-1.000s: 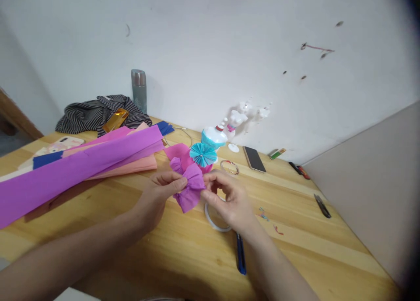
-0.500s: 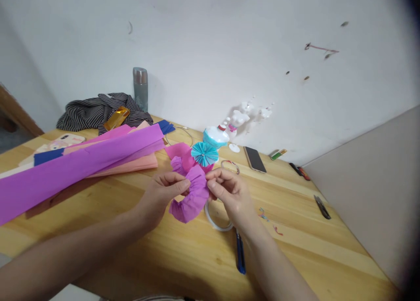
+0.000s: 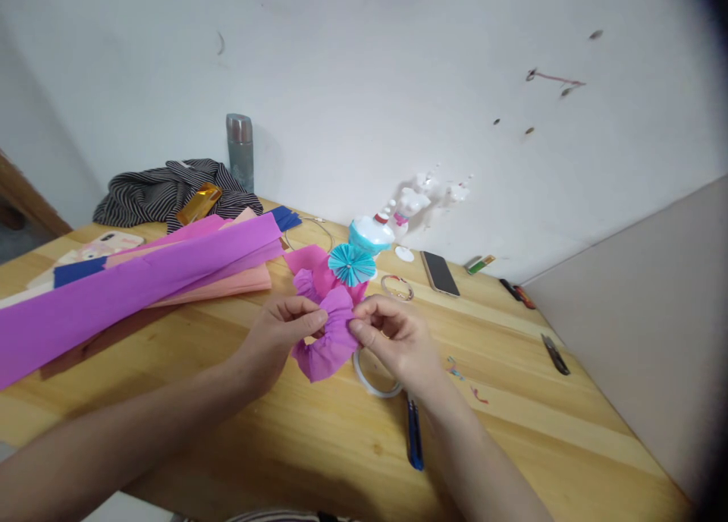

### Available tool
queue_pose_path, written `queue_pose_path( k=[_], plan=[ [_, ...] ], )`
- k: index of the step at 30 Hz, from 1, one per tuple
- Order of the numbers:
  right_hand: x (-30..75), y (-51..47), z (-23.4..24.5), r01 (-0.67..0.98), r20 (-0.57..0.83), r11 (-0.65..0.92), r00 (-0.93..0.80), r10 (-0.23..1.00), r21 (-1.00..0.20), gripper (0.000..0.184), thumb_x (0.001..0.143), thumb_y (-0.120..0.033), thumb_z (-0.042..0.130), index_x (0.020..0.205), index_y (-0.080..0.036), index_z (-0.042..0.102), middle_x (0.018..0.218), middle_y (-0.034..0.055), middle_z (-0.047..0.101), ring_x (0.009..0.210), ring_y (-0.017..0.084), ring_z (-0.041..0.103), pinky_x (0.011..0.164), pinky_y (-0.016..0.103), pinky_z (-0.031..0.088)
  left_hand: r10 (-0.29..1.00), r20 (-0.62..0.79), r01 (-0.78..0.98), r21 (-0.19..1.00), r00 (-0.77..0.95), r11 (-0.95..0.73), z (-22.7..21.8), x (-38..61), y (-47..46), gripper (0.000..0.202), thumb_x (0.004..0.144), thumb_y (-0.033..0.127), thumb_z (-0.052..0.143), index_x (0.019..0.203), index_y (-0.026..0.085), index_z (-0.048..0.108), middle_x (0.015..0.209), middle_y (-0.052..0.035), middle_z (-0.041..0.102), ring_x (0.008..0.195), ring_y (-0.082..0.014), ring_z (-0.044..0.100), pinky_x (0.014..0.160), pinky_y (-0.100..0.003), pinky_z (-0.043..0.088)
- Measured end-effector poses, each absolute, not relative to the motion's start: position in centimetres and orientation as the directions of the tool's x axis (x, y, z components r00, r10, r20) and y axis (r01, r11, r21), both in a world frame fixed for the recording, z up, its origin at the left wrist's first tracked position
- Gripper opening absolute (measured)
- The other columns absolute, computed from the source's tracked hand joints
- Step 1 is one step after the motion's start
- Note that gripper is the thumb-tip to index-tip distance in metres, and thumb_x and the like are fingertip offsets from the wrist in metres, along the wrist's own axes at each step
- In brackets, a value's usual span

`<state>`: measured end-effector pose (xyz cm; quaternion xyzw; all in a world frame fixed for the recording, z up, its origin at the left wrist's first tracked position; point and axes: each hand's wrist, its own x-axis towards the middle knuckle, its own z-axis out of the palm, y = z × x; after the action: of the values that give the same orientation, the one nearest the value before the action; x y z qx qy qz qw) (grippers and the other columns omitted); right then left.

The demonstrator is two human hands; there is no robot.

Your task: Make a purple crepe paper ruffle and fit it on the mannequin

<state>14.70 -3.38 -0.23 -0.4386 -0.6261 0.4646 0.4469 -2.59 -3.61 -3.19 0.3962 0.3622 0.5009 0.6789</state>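
Note:
A crinkled piece of purple crepe paper [image 3: 330,338] is held just above the wooden table [image 3: 318,431], pinched from both sides. My left hand [image 3: 278,338] grips its left edge between thumb and fingers. My right hand [image 3: 392,340] pinches its right edge, fingers curled. Just behind the paper sits a small teal pleated paper fan [image 3: 351,264] on a pink crepe piece [image 3: 310,262]. A roll of clear tape [image 3: 372,376] lies under my right hand, and a blue pen [image 3: 414,437] lies by my right wrist.
Long purple, pink and peach crepe sheets [image 3: 130,290] stretch across the left. At the back are a striped cloth [image 3: 164,192], a steel flask [image 3: 240,152], a teal-and-white toy [image 3: 372,234], a phone [image 3: 439,273], a bracelet [image 3: 396,287] and small snips [image 3: 556,353] near the grey partition.
The purple paper has been gathered and re-pinched: my right hand rose to it, then settled slightly lower and nearer the left hand. The paper now curls down to the left.

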Motion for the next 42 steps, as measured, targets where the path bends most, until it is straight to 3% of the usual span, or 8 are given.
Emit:
queue_pose_path(
  k=[7,11,19,23,28,32,38,42],
  plan=[
    [15.2,-3.3,-0.1,0.001,0.092,0.095,-0.244,0.966,-0.995,0.03,0.07,-0.044,0.078,0.074,-0.017,0.065,0.053,-0.0023,0.058,0.046,0.01,0.052,0.046,0.023,0.041,0.963,-0.1,-0.396,0.897,0.249,0.196,-3.1,-2.6,-3.5,0.028,0.063,0.036,0.079,0.056,0.014,0.065,0.055,0.0006,0.059,0.052,-0.0091,0.047,0.051,-0.022,0.035],
    [14.8,-3.3,0.1,0.042,0.083,0.095,-0.233,0.969,-0.995,0.03,0.062,-0.039,0.084,0.07,-0.019,0.064,0.056,-0.0033,0.058,0.049,0.009,0.051,0.047,0.022,0.042,0.96,-0.119,-0.389,0.896,0.255,0.214,-3.1,-2.6,-3.5,0.027,0.063,0.036,0.079,0.057,0.014,0.064,0.056,0.0001,0.059,0.053,-0.0093,0.046,0.051,-0.022,0.034],
    [15.1,-2.9,-0.6,0.019,0.066,0.071,-0.184,0.981,-0.997,0.023,0.067,-0.035,0.077,0.062,-0.017,0.062,0.047,-0.0036,0.056,0.041,0.008,0.048,0.043,0.021,0.039,0.937,-0.111,-0.421,0.871,0.332,0.253,-3.3,-2.7,-3.5,0.023,0.064,0.033,0.076,0.058,0.014,0.065,0.056,0.0002,0.059,0.053,-0.0091,0.047,0.052,-0.023,0.035],
    [15.2,-3.0,-0.5,-0.004,0.065,0.066,-0.22,0.973,-0.998,0.025,0.069,-0.038,0.078,0.068,-0.017,0.064,0.049,-0.0033,0.058,0.042,0.009,0.05,0.043,0.021,0.039,0.941,-0.107,-0.438,0.864,0.321,0.248,-3.8,-2.6,-3.4,0.022,0.058,0.029,0.082,0.067,0.014,0.069,0.059,0.0003,0.063,0.052,-0.0091,0.05,0.052,-0.022,0.037],
    [15.0,-3.4,0.0,0.024,0.045,0.052,-0.232,0.972,-0.998,0.03,0.065,-0.04,0.082,0.065,-0.018,0.062,0.049,-0.004,0.057,0.044,0.009,0.05,0.045,0.022,0.04,0.955,-0.101,-0.397,0.893,0.28,0.211,-4.2,-2.6,-3.3,0.02,0.059,0.026,0.082,0.063,0.013,0.067,0.055,0.0015,0.061,0.049,-0.0076,0.048,0.051,-0.021,0.036],
    [15.3,-3.4,-0.1,-0.016,0.048,0.045,-0.26,0.965,-0.999,0.031,0.071,-0.044,0.076,0.065,-0.018,0.062,0.049,-0.0022,0.057,0.043,0.009,0.048,0.046,0.024,0.038,0.962,-0.102,-0.372,0.908,0.254,0.194,-4.2,-2.6,-3.1,0.018,0.06,0.023,0.082,0.062,0.013,0.068,0.053,0.0024,0.059,0.049,-0.0064,0.045,0.05,-0.02,0.034],
    [15.2,-3.1,-0.3,0.159,0.09,0.127,-0.221,0.971,-0.979,0.024,0.063,-0.029,0.08,0.074,-0.019,0.062,0.053,-0.0056,0.052,0.048,0.009,0.044,0.046,0.022,0.034,0.953,-0.125,-0.418,0.877,0.277,0.237,-3.7,-2.8,-3.0,0.019,0.058,0.023,0.083,0.063,0.013,0.068,0.055,0.002,0.061,0.051,-0.0063,0.049,0.052,-0.019,0.036],
    [14.9,-2.9,-0.5,0.129,0.096,0.126,-0.214,0.972,-0.984,0.019,0.064,-0.027,0.077,0.072,-0.019,0.062,0.053,-0.0052,0.052,0.047,0.009,0.045,0.045,0.022,0.036,0.94,-0.139,-0.426,0.864,0.311,0.268,-3.4,-2.8,-3.0,0.019,0.054,0.02,0.084,0.065,0.012,0.069,0.061,-0.0001,0.066,0.056,-0.0082,0.056,0.057,-0.019,0.043]
  ],
)
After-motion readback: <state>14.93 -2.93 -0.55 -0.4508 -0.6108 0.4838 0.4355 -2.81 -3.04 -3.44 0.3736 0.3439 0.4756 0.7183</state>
